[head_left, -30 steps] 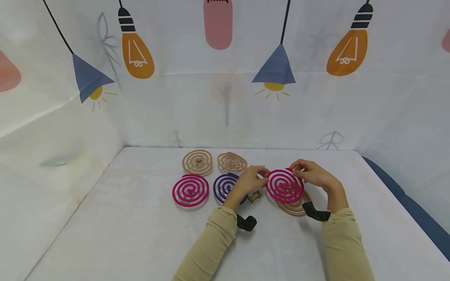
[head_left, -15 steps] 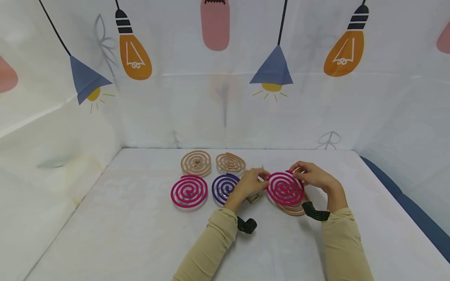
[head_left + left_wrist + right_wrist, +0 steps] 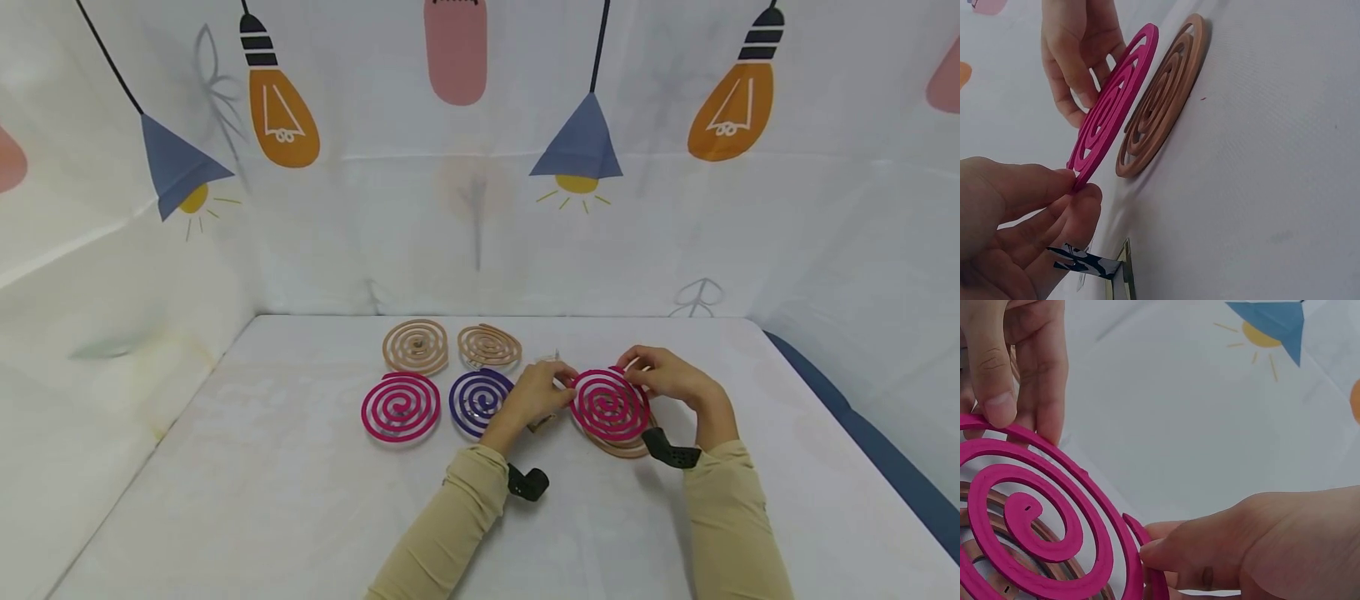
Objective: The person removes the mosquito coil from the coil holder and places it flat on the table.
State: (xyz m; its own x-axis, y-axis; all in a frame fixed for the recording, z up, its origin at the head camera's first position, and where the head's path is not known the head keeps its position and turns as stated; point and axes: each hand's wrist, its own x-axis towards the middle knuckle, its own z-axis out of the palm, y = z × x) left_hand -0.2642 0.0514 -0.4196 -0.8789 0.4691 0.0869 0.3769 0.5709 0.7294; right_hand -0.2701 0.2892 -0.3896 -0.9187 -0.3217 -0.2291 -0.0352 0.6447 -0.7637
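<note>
A pink mosquito coil [image 3: 611, 406] is held between my two hands, over a brown mosquito coil [image 3: 621, 448] on the table. My left hand [image 3: 534, 392] pinches its left edge between thumb and fingers. At the upper right edge, near the coil's outer end, my right hand [image 3: 667, 375] pinches it with thumb and fingertips. In the left wrist view a gap shows between the pink coil [image 3: 1110, 109] and the brown coil [image 3: 1166, 94]. Below my left hand in that view stands a small folded metal coil stand [image 3: 1121, 275], mostly hidden by that hand in the head view.
Left of my hands lie another pink coil [image 3: 401, 407] and a dark blue coil [image 3: 476, 400], the latter partly behind my left wrist. Two tan coils, one at the back left [image 3: 416, 347] and one beside it [image 3: 490, 345], lie behind them. A printed cloth backdrop [image 3: 480, 233] borders the white table [image 3: 262, 500].
The pink coil has shifted slightly toward me, covering a little more of the brown coil. Both hands keep their pinch on it. The head view has drifted slightly.
</note>
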